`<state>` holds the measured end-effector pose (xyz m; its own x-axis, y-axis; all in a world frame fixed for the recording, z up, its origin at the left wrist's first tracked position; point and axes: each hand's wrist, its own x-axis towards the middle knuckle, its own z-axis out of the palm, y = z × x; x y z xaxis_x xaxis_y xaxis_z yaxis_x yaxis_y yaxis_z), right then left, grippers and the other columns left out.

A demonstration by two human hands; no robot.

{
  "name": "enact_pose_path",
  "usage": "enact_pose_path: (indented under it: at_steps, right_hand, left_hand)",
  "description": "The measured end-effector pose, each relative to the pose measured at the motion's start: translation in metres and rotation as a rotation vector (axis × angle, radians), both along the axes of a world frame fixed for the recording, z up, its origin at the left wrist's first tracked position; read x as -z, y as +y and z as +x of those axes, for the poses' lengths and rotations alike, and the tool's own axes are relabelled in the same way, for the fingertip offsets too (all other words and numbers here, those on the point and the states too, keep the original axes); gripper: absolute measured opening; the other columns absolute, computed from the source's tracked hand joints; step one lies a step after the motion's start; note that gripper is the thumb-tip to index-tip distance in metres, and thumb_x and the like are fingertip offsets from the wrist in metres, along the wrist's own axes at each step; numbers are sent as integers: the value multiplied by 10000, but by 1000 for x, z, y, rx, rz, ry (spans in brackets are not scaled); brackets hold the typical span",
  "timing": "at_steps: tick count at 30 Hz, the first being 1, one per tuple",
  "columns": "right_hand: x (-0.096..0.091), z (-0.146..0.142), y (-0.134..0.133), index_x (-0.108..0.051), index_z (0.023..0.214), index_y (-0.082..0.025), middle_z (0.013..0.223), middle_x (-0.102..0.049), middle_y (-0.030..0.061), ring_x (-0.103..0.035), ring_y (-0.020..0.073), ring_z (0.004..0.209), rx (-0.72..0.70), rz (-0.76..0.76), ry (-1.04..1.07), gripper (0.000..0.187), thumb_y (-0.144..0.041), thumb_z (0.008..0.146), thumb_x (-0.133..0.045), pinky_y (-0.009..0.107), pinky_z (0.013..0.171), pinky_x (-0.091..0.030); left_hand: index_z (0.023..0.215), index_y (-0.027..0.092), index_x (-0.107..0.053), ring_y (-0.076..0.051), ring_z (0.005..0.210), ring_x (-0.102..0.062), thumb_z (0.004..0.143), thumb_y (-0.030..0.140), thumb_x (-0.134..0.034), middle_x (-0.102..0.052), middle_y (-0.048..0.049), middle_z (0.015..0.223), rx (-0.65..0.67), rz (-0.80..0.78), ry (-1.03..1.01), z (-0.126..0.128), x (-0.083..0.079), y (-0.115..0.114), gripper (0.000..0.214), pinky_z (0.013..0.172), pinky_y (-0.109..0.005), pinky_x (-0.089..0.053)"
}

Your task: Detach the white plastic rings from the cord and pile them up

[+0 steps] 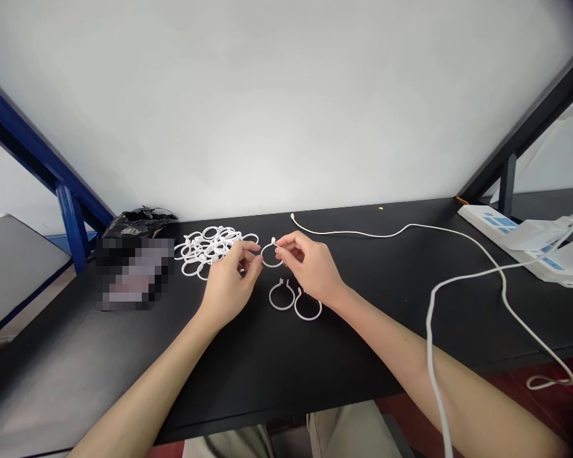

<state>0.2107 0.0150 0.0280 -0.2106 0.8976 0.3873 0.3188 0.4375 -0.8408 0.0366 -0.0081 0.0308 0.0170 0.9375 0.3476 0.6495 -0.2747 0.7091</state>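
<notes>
A thin white plastic ring with a small knob at its top [272,266] is held between my two hands, just above the black table. My right hand [312,264] pinches its upper right side, near the knob, with thumb and forefinger. At its left edge are the thumb and forefinger tips of my left hand [229,283], closed on the rim. Two similar rings lie nearer to me, each with a gap at the top: one ring [281,309] on the left, the other ring [308,319] partly beneath my right hand. Behind my left hand sits a heap of white rings [214,249].
A black plastic bag [136,222] lies at the left, beside a blurred-out patch. From the back middle, a white cable [363,234] runs right, and a cable also crosses before my right forearm. White power strips [501,232] lie far right. Blue frame bars [71,222] stand left.
</notes>
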Motion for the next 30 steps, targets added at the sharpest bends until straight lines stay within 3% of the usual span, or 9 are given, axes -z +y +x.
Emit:
enact_pose_path:
  at_steps: [8,13,15,20,23,25,30]
  right_hand:
    - [-3,0,-3,-620,987,-233,896,-732,5,-698,146,813,-26,-9,-13,151,-355,900,-600,289,754,-541]
    - [-4,3,-2,-632,1000,-231,929,-715,26,-663,168,832,25,-34,-219,240,-437,930,-530,316,725,-519]
    - [-5,6,-2,-646,905,-226,874,-706,32,-641,195,837,30,-41,-386,221,-418,923,-536,335,704,-498]
    - [-11,15,-4,-611,613,-223,735,-661,69,-598,256,814,18,5,-668,334,-471,836,-636,373,683,-465]
    - [-14,21,-5,-638,614,-233,723,-647,74,-589,273,804,-27,13,-711,311,-504,750,-706,383,669,-466]
    - [-14,23,-6,-645,627,-235,773,-657,75,-585,271,812,-55,25,-721,230,-425,723,-734,394,688,-473]
    - [-12,14,-9,-577,644,-232,784,-682,43,-602,246,848,-46,-5,-675,153,-220,791,-622,382,746,-473]
  left_hand:
    - [899,222,-606,-136,641,-584,856,388,-555,-675,14,745,-32,-45,-72,-3,0,4,178,621,-260,-439]
    - [853,227,-624,-159,663,-601,813,359,-559,-683,9,747,-359,-19,-28,-25,-4,19,153,677,-284,-455]
    - [853,227,-631,-186,709,-618,791,355,-563,-688,-6,766,-496,0,13,-42,-3,30,158,714,-308,-464]
    - [865,197,-631,-274,851,-643,802,354,-516,-717,-78,851,-649,-9,102,-76,6,55,204,861,-404,-462]
    - [893,189,-637,-313,913,-638,838,394,-477,-721,-107,902,-642,-55,144,-81,9,58,266,883,-435,-455]
    - [897,190,-640,-316,928,-632,854,410,-465,-718,-109,915,-616,-15,171,-78,8,55,284,888,-433,-449]
    - [873,207,-643,-220,775,-616,875,379,-475,-689,-46,807,-428,118,228,-49,-2,32,241,801,-337,-453]
